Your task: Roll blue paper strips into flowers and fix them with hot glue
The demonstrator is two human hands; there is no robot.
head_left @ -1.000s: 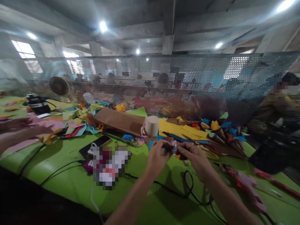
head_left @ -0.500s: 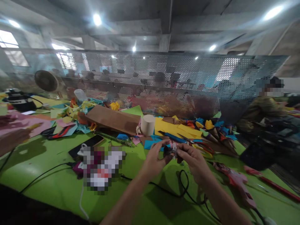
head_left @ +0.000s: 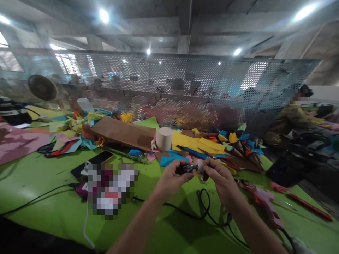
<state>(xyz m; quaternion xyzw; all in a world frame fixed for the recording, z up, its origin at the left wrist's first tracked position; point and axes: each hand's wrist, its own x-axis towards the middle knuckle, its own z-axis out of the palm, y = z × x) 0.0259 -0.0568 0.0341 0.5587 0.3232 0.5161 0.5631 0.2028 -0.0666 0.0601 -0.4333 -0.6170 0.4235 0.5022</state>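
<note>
Both hands meet above the green table [head_left: 148,218], fingers pinched round one small item. My left hand [head_left: 173,178] is closed on the item's dark, shiny end [head_left: 189,168]. At the other end, my right hand [head_left: 218,174] pinches a crumpled, clear and pinkish wrapped part [head_left: 201,169]. The fingers cover much of it, so I cannot tell exactly what it is. Just behind the hands lie blue paper pieces [head_left: 173,158] and a blue-handled tool [head_left: 194,152]. To the right of my right hand rests a pink glue gun [head_left: 266,201].
A cream paper roll [head_left: 164,139] stands behind the hands, near brown [head_left: 124,132] and yellow paper [head_left: 185,141]. Black cord [head_left: 185,213] loops below them. A phone [head_left: 92,164] and power strip lie left, a red stick [head_left: 309,204] right. A perforated panel [head_left: 159,88] rises behind; a person [head_left: 288,116] sits right.
Both hands still hold the small item, whose dark end now lies more sideways. The arm seen at the left edge is gone from view. The whole scene has shifted slightly left.
</note>
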